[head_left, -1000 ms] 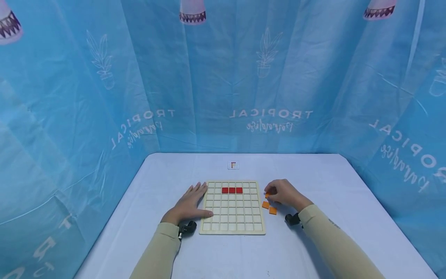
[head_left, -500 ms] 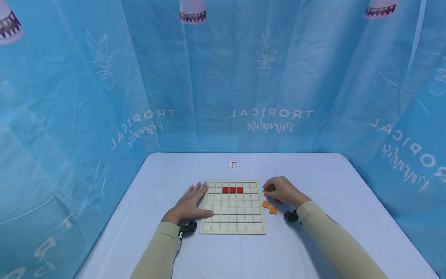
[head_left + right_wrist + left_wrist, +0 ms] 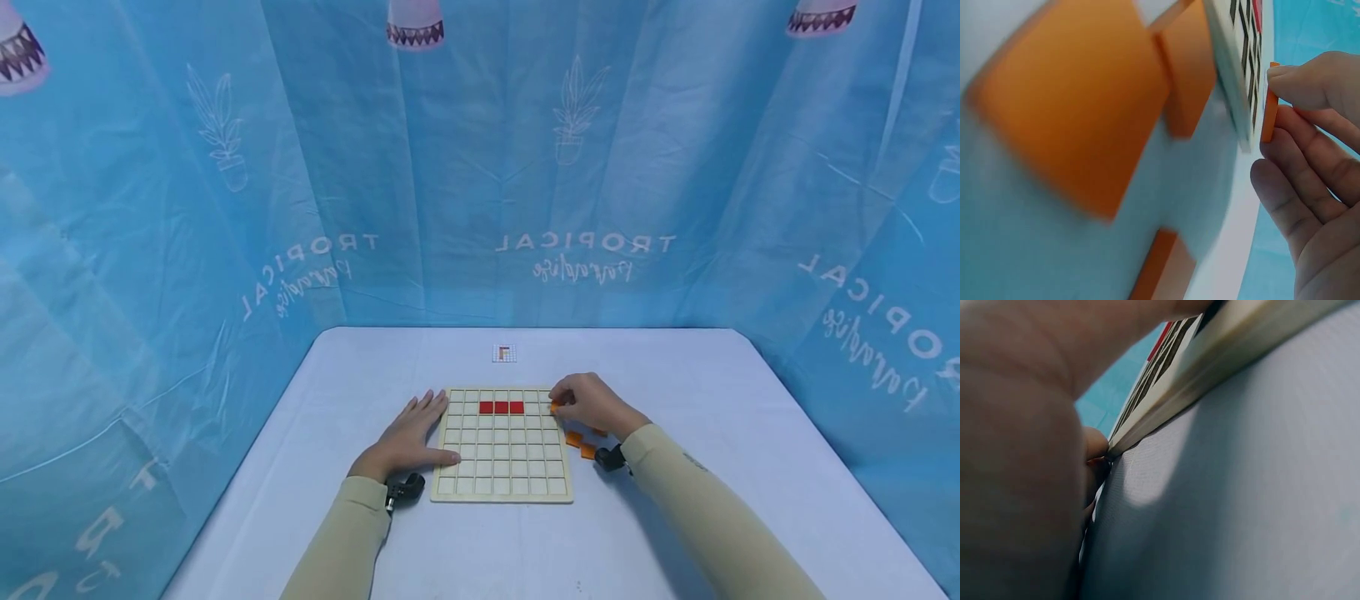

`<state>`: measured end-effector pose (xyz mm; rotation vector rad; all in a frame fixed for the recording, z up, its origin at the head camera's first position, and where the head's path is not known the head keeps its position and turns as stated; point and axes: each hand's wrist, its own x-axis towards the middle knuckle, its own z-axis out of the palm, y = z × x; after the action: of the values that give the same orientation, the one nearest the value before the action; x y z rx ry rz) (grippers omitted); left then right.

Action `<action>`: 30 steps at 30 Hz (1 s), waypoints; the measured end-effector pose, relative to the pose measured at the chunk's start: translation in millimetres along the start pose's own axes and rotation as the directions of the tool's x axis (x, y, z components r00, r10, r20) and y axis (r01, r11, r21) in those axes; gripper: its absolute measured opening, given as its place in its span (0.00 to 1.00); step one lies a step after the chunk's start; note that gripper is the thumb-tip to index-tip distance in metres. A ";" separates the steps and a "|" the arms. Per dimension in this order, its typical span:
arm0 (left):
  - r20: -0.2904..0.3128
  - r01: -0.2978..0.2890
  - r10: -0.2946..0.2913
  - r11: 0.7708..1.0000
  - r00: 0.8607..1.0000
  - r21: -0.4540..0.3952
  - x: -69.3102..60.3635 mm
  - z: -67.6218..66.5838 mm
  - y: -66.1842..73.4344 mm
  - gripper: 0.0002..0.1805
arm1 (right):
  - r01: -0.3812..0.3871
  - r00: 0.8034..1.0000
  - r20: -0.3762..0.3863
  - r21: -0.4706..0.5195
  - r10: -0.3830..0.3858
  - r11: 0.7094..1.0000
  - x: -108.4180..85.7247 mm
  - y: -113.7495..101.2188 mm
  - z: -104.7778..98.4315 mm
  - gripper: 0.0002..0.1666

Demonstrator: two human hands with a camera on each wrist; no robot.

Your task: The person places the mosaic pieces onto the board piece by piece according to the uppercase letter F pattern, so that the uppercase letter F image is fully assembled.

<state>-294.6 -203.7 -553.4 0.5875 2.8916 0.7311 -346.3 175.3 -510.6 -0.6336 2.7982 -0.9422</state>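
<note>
A pale wooden grid board (image 3: 501, 487) lies on the table, with three red square tiles (image 3: 502, 407) side by side in its second row from the far edge. My left hand (image 3: 405, 439) rests spread on the board's left edge, thumb over the frame. Between thumb and fingers, my right hand (image 3: 597, 403) pinches an orange square tile (image 3: 1270, 103), held above the board's right edge near the far corner. Other orange tiles (image 3: 588, 451) lie on the table right of the board, partly hidden by the right hand and wrist camera.
A small printed card (image 3: 504, 353) with a grid pattern lies beyond the board. The white table (image 3: 420, 550) is bordered at the back and sides by blue curtains (image 3: 480, 167). Each wrist carries a small black camera.
My right hand has picked up an orange tile from beside the board and moved it left and slightly away, over the board's right edge. My left hand has stayed in place.
</note>
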 end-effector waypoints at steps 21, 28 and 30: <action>0.000 -0.005 0.005 1.000 1.000 0.029 2.7 2.7 -2.9 0.69 | 0.152 0.988 0.031 0.036 -0.153 0.988 25.6 -41.6 31.4 0.13; 0.005 0.019 -0.019 1.000 1.000 0.022 1.2 1.8 -1.4 0.70 | 0.193 0.979 0.057 0.026 -0.194 0.981 34.4 -57.2 44.9 0.12; 0.007 0.023 -0.024 0.999 1.000 0.022 0.5 2.2 -1.1 0.70 | 0.204 0.977 0.059 0.030 -0.206 0.978 34.9 -61.8 48.1 0.12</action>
<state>-295.0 -203.4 -555.9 0.5563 2.8985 0.6931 -344.6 89.6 -511.3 -0.9461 2.7014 -0.9701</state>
